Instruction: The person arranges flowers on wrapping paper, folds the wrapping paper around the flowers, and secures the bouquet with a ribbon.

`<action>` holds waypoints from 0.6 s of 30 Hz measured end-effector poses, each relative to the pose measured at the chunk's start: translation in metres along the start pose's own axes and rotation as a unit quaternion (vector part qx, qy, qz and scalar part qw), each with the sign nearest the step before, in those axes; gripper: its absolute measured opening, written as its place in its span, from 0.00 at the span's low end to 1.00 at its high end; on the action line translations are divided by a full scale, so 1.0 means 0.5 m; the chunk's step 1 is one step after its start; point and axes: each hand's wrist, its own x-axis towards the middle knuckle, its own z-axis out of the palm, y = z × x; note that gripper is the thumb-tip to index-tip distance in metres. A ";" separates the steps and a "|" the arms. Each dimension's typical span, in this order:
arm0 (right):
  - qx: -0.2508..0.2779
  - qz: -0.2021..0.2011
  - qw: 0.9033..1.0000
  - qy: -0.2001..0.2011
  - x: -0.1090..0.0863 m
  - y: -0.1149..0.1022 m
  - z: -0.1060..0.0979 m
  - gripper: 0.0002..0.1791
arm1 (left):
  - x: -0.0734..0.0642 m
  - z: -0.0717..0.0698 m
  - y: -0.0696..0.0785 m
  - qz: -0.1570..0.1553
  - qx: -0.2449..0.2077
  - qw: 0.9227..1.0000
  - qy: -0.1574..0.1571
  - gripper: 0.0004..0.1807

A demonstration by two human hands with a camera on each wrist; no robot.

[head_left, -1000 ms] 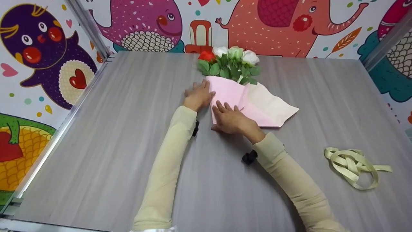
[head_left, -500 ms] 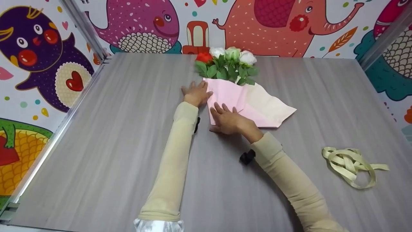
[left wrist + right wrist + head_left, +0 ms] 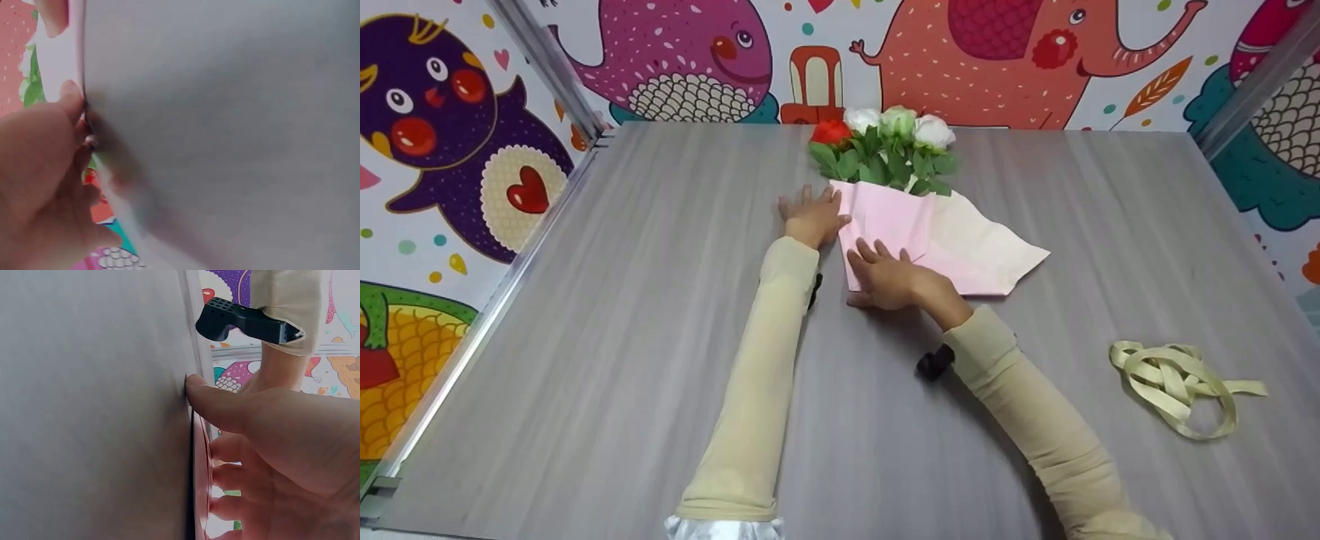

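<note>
In the head view a bouquet lies at the back middle of the table, with a red rose, white roses, a pale green rose and green leaves. Its stems are hidden under folded wrapping paper, pink on one side and cream on the other. My left hand lies at the paper's left edge, fingers spread on the table and thumb touching the paper. Across the lower pink fold, my right hand presses with straight, spread fingers; its thumb touches the table at the paper's lower edge.
A loose heap of pale gold ribbon lies on the table's right side. The grey table is bordered by cartoon-printed walls at the back and sides. The paper's cream flap spreads out to the right.
The head view has shifted slightly, so everything sits a little further left in it. Both hands keep nearly the same places on the paper, and the ribbon stays put.
</note>
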 end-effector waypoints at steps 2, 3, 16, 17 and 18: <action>0.000 0.002 1.000 -0.001 -0.002 0.000 -0.002 0.45 | -0.004 -0.006 0.009 -0.003 0.021 1.000 0.001 0.35; 0.002 0.003 1.000 -0.001 -0.002 0.000 -0.003 0.45 | -0.006 -0.008 0.013 -0.004 0.032 0.999 0.002 0.34; 0.020 -0.001 1.000 0.010 -0.004 -0.001 0.002 0.46 | -0.061 0.003 0.056 0.092 0.098 0.991 0.027 0.18; 0.018 0.000 1.000 0.011 -0.003 -0.002 0.003 0.47 | -0.060 0.006 0.050 0.083 0.089 0.992 0.027 0.18; 0.015 -0.002 1.000 0.013 -0.002 -0.003 0.004 0.47 | -0.057 0.009 0.045 0.071 0.079 0.994 0.027 0.19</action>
